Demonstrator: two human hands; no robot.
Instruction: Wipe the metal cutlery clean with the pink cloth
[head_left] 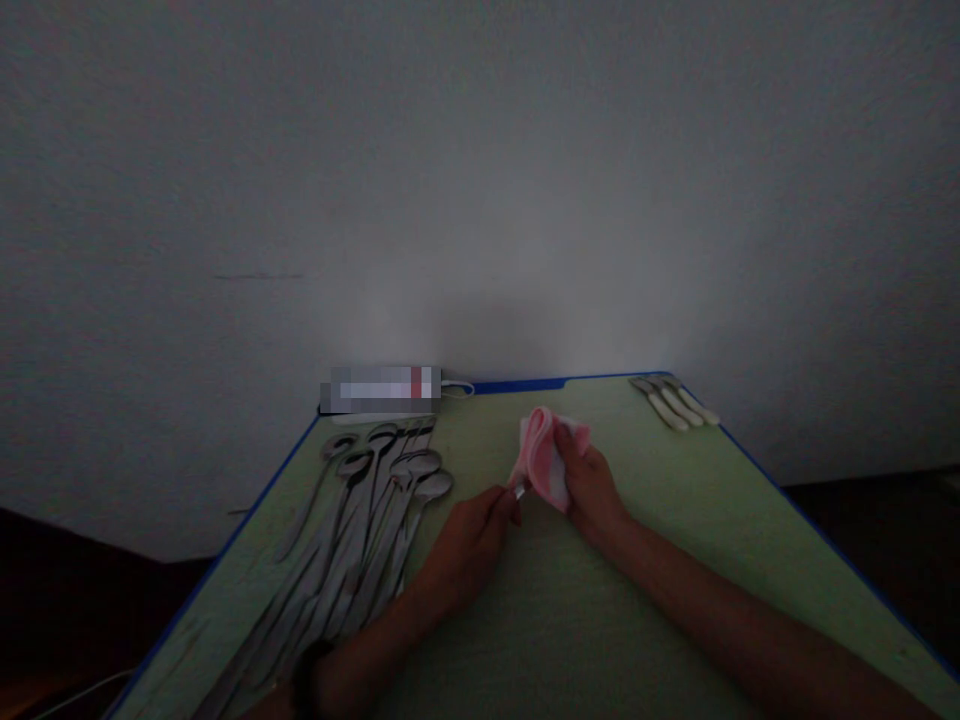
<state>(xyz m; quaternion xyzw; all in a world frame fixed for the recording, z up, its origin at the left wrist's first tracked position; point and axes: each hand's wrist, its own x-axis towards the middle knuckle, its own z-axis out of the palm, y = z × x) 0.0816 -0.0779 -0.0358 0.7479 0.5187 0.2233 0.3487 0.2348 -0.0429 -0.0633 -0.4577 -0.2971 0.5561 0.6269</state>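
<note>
My right hand is closed on a pink and white cloth, bunched above the green table. My left hand pinches the end of a small metal utensil whose other end goes into the cloth. Both hands meet near the middle of the table. The utensil is mostly hidden by the cloth and fingers.
Several long metal spoons lie in a heap on the left part of the table. Three white-handled utensils lie at the far right corner. A blurred box stands at the back edge against a pale wall. The table has a blue edge.
</note>
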